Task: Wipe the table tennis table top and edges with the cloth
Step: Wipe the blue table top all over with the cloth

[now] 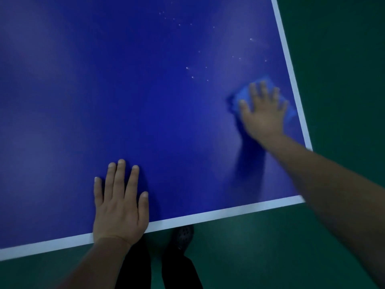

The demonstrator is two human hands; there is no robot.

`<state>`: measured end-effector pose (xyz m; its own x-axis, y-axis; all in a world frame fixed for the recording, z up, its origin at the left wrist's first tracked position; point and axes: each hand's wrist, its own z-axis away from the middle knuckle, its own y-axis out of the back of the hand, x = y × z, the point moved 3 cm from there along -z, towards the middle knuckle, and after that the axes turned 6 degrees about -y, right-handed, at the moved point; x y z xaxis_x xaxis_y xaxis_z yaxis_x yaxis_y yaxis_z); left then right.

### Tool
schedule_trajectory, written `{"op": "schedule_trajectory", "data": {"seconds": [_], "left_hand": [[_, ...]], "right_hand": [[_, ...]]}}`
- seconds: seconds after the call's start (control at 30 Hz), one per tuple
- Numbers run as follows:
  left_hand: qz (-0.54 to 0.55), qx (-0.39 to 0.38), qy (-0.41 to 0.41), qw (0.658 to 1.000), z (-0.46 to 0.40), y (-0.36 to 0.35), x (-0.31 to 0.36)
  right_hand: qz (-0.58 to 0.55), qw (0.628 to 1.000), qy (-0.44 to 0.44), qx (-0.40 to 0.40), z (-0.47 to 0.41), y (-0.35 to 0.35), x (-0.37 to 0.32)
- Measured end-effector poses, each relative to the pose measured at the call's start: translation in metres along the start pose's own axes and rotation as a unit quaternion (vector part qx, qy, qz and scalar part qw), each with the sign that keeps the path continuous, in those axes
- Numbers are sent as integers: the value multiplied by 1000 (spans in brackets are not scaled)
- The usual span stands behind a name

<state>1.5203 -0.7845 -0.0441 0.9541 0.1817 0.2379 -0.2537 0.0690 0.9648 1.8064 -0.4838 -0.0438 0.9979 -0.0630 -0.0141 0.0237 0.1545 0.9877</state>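
Observation:
The blue table tennis table top [129, 97] fills most of the view, with white lines along its near edge and right edge. My right hand [263, 113] lies flat with spread fingers on a blue cloth [242, 94], pressing it to the top close to the right white line. The cloth is blurred and mostly covered by the hand. My left hand [119, 205] rests flat on the table at the near edge, fingers straight, holding nothing. Several small white droplets or specks [200, 67] dot the surface beyond the cloth.
A dark green floor [343, 59] surrounds the table on the right and in front. Below the near edge I see my dark trousers and a dark shoe [183, 236]. The table corner [302, 198] is at the lower right, under my right forearm.

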Motion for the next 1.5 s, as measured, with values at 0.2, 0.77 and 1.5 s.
{"op": "schedule_trajectory", "data": {"seconds": [0.2,0.77,1.5], "left_hand": [[-7,-8,0,1000,-1,0,0],[-24,2,-6,1000,-2,0,1],[90,117,63,987,-57,31,-22]], "right_hand": [[-45,991,-125,14,5,3,10],[-58,992,-114,1,-21,10,31],[-33,998,-56,18,88,-13,-68]]}}
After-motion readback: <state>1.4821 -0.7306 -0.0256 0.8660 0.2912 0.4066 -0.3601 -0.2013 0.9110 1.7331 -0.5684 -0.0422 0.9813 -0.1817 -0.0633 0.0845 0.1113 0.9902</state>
